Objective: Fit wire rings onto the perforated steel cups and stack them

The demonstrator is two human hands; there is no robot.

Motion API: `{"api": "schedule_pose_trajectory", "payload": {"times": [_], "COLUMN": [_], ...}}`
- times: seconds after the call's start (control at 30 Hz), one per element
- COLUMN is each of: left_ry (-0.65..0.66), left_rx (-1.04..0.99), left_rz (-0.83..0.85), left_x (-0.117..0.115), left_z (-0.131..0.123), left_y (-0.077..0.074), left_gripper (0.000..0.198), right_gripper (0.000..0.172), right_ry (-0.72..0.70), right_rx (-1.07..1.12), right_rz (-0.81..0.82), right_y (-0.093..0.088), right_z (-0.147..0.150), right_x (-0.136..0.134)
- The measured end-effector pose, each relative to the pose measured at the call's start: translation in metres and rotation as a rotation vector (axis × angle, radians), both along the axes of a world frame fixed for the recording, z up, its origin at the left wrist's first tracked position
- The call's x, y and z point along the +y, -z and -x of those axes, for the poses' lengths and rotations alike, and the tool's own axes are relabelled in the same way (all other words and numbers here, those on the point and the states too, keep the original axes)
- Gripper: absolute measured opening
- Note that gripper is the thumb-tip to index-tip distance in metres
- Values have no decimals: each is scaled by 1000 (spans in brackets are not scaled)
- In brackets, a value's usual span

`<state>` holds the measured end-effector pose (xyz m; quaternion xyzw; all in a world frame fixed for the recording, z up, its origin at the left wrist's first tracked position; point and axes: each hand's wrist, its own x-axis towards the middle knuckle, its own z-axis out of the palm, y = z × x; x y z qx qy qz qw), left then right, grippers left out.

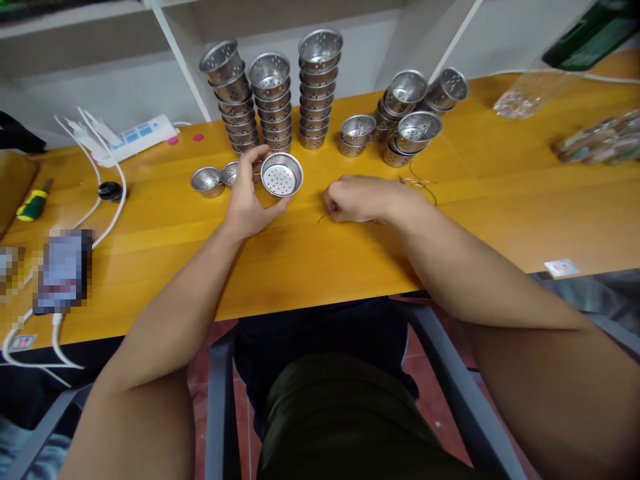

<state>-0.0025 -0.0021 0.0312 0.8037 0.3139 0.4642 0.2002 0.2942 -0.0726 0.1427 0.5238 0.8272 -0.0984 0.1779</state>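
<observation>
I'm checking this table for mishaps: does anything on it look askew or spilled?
Nothing looks spilled. The leftmost tall cup stack appears to lean more than its neighbours, though the camera angle may exaggerate it. Thin wires lie in a loose tangle near the right hand.

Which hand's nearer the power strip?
Left. The left hand, holding a cup, is right of the power strip; the right hand is farther right, beyond that cup.

We cannot see inside the curled right grip (350, 199); the upper right corner crops a clear, green-banded plastic bottle (590, 37).
</observation>
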Motion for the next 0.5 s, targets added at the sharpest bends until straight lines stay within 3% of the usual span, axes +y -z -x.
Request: {"api": "schedule_pose_trajectory", "payload": {"times": [0.17, 0.33, 0.5], "left_ry": [-4, -3, -43], "left_rx": [-46, -55, -31], "left_rz": [-70, -99, -30], "left_x": [-1, 0, -6], "left_z": [3, 5, 2], "left_y": [0, 1, -5], "left_gripper": [114, 111, 116], "right_gripper": [26, 36, 26], "right_ry": [-16, -32, -59], "right_rx": [-48, -33, 82], "right_rz": [-7, -35, -25], "right_y": [-2, 4, 6], "right_z": [18, 16, 2], "right_x": [-5, -1, 5]}}
